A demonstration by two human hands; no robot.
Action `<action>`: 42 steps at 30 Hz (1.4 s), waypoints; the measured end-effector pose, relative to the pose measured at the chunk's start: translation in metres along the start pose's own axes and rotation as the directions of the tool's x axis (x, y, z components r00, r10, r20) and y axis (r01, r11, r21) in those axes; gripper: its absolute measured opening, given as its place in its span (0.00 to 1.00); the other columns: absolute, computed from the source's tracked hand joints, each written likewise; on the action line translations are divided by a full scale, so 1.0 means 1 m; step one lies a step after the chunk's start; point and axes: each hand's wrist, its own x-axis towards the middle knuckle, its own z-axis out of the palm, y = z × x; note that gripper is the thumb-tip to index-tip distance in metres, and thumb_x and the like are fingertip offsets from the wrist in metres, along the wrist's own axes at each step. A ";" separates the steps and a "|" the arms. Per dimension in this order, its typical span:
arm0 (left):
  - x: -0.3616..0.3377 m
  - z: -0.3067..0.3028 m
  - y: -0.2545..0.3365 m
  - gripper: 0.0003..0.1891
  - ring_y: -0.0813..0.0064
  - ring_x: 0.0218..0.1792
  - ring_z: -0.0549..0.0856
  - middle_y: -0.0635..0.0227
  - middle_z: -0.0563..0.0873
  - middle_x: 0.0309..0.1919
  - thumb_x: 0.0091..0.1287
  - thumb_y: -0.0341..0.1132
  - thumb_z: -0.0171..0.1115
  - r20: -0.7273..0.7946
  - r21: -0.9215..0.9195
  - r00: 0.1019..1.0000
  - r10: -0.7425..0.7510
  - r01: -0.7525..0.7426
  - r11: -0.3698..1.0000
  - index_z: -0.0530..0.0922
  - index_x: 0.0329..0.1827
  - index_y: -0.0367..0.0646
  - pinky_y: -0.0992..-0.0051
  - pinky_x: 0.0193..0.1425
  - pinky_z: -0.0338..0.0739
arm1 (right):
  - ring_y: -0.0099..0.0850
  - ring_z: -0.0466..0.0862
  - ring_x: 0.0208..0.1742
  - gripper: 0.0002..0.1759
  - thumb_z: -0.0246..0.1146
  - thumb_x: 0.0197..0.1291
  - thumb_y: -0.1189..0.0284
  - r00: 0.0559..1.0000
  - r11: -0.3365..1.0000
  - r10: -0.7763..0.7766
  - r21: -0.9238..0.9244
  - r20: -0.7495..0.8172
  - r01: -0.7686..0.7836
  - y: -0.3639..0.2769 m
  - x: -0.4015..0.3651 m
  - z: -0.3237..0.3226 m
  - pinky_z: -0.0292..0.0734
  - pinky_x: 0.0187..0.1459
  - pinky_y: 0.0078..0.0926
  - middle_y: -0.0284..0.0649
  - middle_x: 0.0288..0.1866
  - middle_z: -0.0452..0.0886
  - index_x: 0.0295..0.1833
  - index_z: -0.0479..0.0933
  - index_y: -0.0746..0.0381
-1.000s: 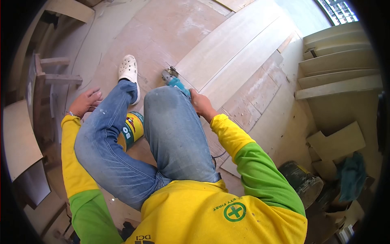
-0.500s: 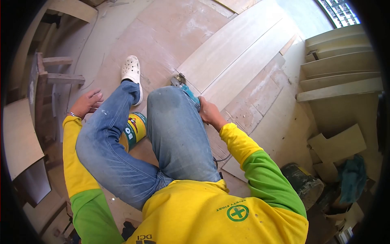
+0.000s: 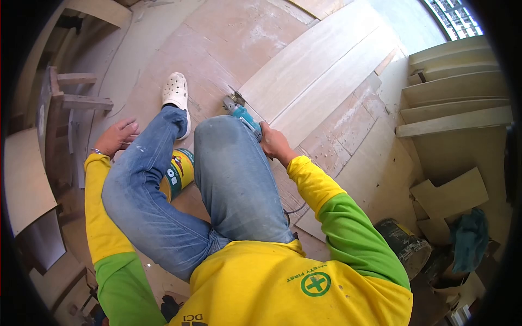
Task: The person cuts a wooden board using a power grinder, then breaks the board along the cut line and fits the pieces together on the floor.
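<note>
My right hand [image 3: 276,143] is wrapped round the rear of a teal angle grinder [image 3: 244,116], beside my right knee. The grinder's metal head and disc lie at the near end of a pale wooden board [image 3: 304,65] on the floor. A long dark seam runs down that board. My left hand [image 3: 117,137], with a bracelet at the wrist, hangs beside my left shin. Its fingers are loosely spread and slightly bent, with nothing visible in them. The jeans partly hide the grinder's lower side.
Between my legs stands a yellow and green bucket [image 3: 179,171]. Wooden panels with shelves [image 3: 457,87] lean at the right, near scrap boards [image 3: 451,190] and a dark bucket [image 3: 403,244]. A wooden frame [image 3: 81,102] stands at the left. A cord [image 3: 296,210] trails by my right leg.
My right hand and the grinder have shifted slightly left, so more of the tool's head and disc shows past my knee. My left hand has stayed in place.
</note>
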 end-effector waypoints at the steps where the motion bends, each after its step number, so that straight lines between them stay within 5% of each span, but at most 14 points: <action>1: 0.000 0.000 0.000 0.38 0.70 0.49 0.83 0.58 0.83 0.55 0.68 0.56 0.62 0.004 -0.001 1.000 -0.005 0.005 1.000 0.66 0.75 0.42 0.71 0.53 0.77 | 0.62 0.82 0.43 0.27 0.60 0.59 0.62 1.000 1.000 0.004 -0.002 0.001 -0.004 -0.001 0.001 0.000 0.75 0.44 0.54 0.65 0.38 0.82 0.59 0.67 0.65; 3: 0.000 0.000 -0.001 0.38 0.70 0.49 0.83 0.58 0.83 0.55 0.68 0.55 0.62 0.011 -0.002 1.000 -0.009 0.009 1.000 0.66 0.75 0.42 0.70 0.54 0.77 | 0.62 0.82 0.43 0.26 0.60 0.59 0.61 1.000 1.000 0.010 -0.006 0.000 -0.010 0.002 0.006 0.004 0.75 0.44 0.54 0.65 0.38 0.82 0.58 0.67 0.65; 5: 0.002 0.001 -0.001 0.37 0.70 0.50 0.83 0.58 0.83 0.55 0.68 0.55 0.62 0.004 -0.010 1.000 -0.014 0.014 1.000 0.67 0.74 0.43 0.69 0.55 0.76 | 0.61 0.83 0.42 0.32 0.68 0.48 0.56 0.999 0.999 0.032 0.003 -0.016 -0.032 0.002 0.010 0.006 0.77 0.44 0.52 0.62 0.37 0.83 0.55 0.68 0.63; 8: 0.001 -0.001 -0.001 0.38 0.69 0.50 0.83 0.58 0.83 0.55 0.67 0.56 0.63 0.004 -0.002 1.000 -0.006 0.006 1.000 0.67 0.74 0.43 0.69 0.56 0.75 | 0.63 0.82 0.43 0.26 0.61 0.58 0.60 1.000 1.000 -0.002 0.019 -0.025 0.002 0.000 0.004 0.004 0.75 0.44 0.55 0.65 0.38 0.82 0.56 0.68 0.65; 17: 0.001 -0.009 -0.007 0.40 0.71 0.49 0.83 0.59 0.83 0.55 0.66 0.58 0.64 -0.019 -0.033 1.000 0.003 -0.004 0.999 0.67 0.74 0.42 0.72 0.52 0.77 | 0.62 0.82 0.46 0.40 0.69 0.50 0.55 1.000 1.000 0.021 -0.001 0.001 -0.021 0.027 -0.041 0.004 0.76 0.47 0.51 0.65 0.42 0.82 0.64 0.66 0.65; 20: 0.000 -0.012 -0.006 0.39 0.71 0.49 0.83 0.59 0.83 0.55 0.66 0.58 0.63 -0.023 -0.030 1.000 0.003 -0.003 1.000 0.67 0.74 0.43 0.72 0.51 0.77 | 0.60 0.83 0.43 0.36 0.69 0.45 0.61 0.998 1.000 0.000 0.012 -0.064 0.001 0.025 -0.034 0.007 0.78 0.45 0.51 0.62 0.39 0.83 0.59 0.67 0.63; 29: -0.003 -0.009 -0.003 0.37 0.72 0.49 0.83 0.60 0.83 0.55 0.67 0.56 0.62 -0.025 -0.021 1.000 0.005 -0.006 1.000 0.68 0.73 0.43 0.71 0.52 0.77 | 0.62 0.82 0.45 0.37 0.67 0.52 0.52 0.999 0.999 0.039 0.007 0.024 -0.039 0.005 -0.003 0.002 0.75 0.45 0.53 0.65 0.41 0.82 0.60 0.67 0.65; 35: -0.009 -0.007 0.002 0.35 0.73 0.49 0.83 0.63 0.83 0.54 0.68 0.55 0.61 -0.028 0.000 1.000 0.009 -0.009 1.000 0.69 0.73 0.44 0.72 0.51 0.76 | 0.60 0.83 0.43 0.36 0.70 0.44 0.59 0.999 1.000 0.006 0.022 -0.049 -0.005 0.025 -0.025 0.009 0.78 0.45 0.50 0.61 0.40 0.83 0.58 0.69 0.61; 39: -0.005 -0.009 -0.002 0.36 0.73 0.48 0.83 0.63 0.83 0.55 0.68 0.56 0.61 -0.020 -0.032 1.000 -0.010 0.009 0.999 0.68 0.74 0.45 0.72 0.50 0.76 | 0.58 0.84 0.44 0.37 0.69 0.48 0.58 0.993 0.994 0.108 0.026 0.053 -0.110 0.037 -0.056 0.003 0.78 0.47 0.48 0.60 0.41 0.83 0.63 0.67 0.60; 42: -0.001 -0.010 -0.004 0.36 0.73 0.48 0.83 0.63 0.83 0.54 0.68 0.57 0.61 -0.011 -0.041 1.000 -0.005 0.004 0.999 0.67 0.74 0.44 0.72 0.50 0.76 | 0.58 0.84 0.44 0.37 0.69 0.49 0.58 0.997 0.997 0.075 -0.021 -0.012 -0.076 0.035 -0.058 0.004 0.78 0.47 0.48 0.61 0.40 0.83 0.63 0.67 0.60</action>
